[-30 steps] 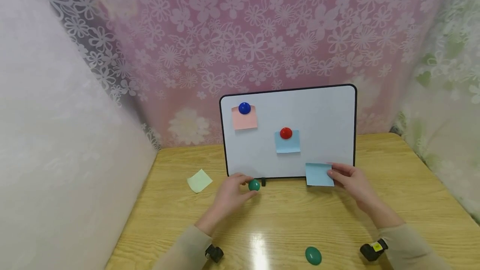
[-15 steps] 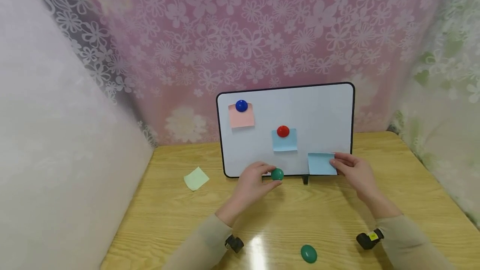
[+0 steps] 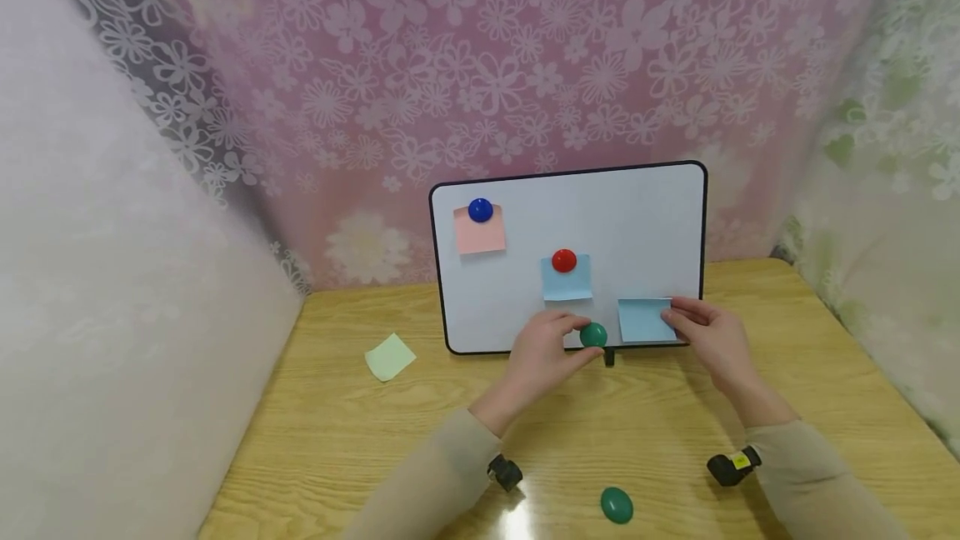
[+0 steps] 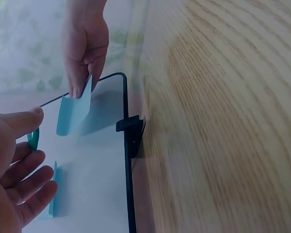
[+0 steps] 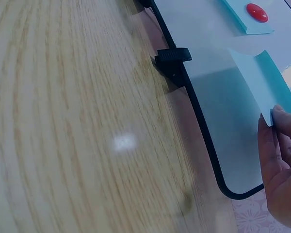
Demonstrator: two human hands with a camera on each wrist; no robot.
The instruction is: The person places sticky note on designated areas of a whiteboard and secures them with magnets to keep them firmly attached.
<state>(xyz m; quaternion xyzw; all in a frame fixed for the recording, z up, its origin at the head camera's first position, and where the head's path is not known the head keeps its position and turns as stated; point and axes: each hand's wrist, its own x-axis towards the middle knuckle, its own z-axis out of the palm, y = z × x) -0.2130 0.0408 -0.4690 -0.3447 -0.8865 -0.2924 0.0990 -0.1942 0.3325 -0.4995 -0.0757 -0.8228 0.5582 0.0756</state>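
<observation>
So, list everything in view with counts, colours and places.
whiteboard: 1, white, black-framed, table
stand clips: 2, black, whiteboard's base
pink sticky note: 1, pink, whiteboard's upper left
blue sticky notes: 2, light blue, mid-board and right hand
green sticky note: 1, pale green, table
blue magnet: 1, blue, pink note
red magnet: 1, red, mid-board note
green magnets: 2, green, left hand and table
table: 1, wood-brown, below
floral drapery: count unclear, pink and white, around
wrist cameras: 2, black, wrists
sleeves: 2, beige, forearms
hands: 2, bare, before whiteboard
</observation>
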